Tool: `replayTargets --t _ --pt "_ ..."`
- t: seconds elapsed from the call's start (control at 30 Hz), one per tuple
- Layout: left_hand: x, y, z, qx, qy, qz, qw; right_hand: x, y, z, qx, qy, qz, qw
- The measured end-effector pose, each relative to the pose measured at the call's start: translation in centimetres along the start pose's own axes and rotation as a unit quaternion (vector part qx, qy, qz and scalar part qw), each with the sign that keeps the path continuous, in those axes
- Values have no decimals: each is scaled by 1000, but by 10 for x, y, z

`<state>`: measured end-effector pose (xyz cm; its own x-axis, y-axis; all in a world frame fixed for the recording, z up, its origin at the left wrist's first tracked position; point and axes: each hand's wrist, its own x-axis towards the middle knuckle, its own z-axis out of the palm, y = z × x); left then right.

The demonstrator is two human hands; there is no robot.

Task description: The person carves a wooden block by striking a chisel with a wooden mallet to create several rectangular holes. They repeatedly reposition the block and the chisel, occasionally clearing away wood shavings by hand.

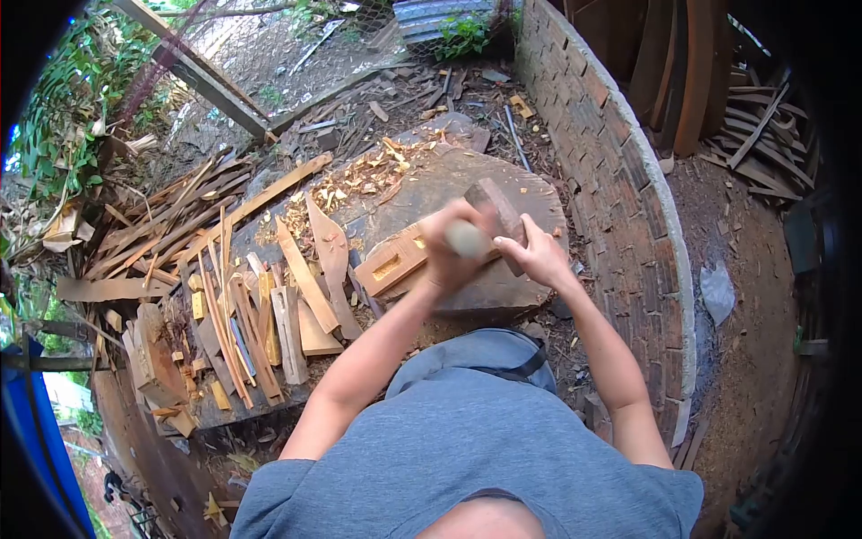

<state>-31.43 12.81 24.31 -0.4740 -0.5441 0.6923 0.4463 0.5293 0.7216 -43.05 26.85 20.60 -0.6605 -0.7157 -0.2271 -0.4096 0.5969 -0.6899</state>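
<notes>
A reddish wooden block (391, 263) with a rectangular slot cut in it lies on the big round stump (485, 287). Over its right part, my left hand (449, 235) is closed round a tool with a pale round end (465, 239), blurred by motion. My right hand (536, 254) is at the lower end of a dark wooden piece (496, 207), with its fingers against that piece. The dark piece slants up and to the left, near my left hand. Where the block passes beneath my hands, its far end is hidden.
Wood shavings (386, 171) lie at the back of the stump. Shaped boards (330, 247), offcuts and long strips (224, 305) cover the bench on the left. A curved brick wall (620, 180) runs along the right. A plastic bag (716, 292) lies beyond it.
</notes>
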Motion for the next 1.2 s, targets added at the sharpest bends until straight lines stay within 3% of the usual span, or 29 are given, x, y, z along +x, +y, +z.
replayTargets --t 0.03,0.1,0.13,0.2,0.23,0.3,0.37,0.4,0.47,0.5,0.57,0.63,0.8,0.93,0.97,1.0,1.03,1.07,1.13,1.2 --pt "6 3 -10 85 79 -52 992 2 -2 1 -37 -20 -2 999" --pt "39 5 -30 -121 228 -99 961 2 -6 2 -59 -12 0 998" --pt "46 17 -45 -133 231 -152 952 2 -9 3 -81 -3 5 997" --pt "48 8 -79 -13 135 -161 978 5 -6 5 -100 10 -18 995" --pt "44 5 -87 86 39 -155 983 4 -10 3 -128 25 1 991" --pt "38 16 -106 274 -152 -190 930 7 -6 8 -165 75 -9 983" --pt "-2 -14 -121 365 -236 -126 892 15 4 13 -199 108 -26 974" --pt "-22 -19 -125 356 -286 -206 865 19 11 15 -194 121 -31 973" --pt "-36 3 -119 439 -279 -314 794 24 17 11 -240 153 -24 958" --pt "-45 2 -118 464 -277 -317 779 35 45 17 -247 199 -64 946" --pt "-52 -3 -118 497 -253 -340 757 45 57 6 -268 164 -50 948" --pt "-54 -7 -117 501 -253 -296 773 50 56 0 -291 120 -58 948" --pt "-45 -1 -111 474 -213 -314 795 67 54 -18 -343 -5 -60 937" --pt "-37 0 -102 389 -150 -412 810 81 58 -23 -285 -80 -36 954" --pt "-27 15 -96 216 -82 -484 844 85 80 -17 -263 -40 -80 961" --pt "-22 23 -90 33 -12 -535 844 87 87 -16 -241 2 -121 963" --pt "-39 11 -79 -120 75 -567 812 90 92 -17 -242 1 -121 963" --pt "-47 10 -70 -122 73 -567 811 88 89 -18 -233 -9 -118 965" --pt "-65 18 -59 -397 220 -665 593 83 80 -21 -226 -15 -102 969" --pt "-111 -5 -59 -569 238 -610 497 80 68 -25 -221 -46 -84 971"
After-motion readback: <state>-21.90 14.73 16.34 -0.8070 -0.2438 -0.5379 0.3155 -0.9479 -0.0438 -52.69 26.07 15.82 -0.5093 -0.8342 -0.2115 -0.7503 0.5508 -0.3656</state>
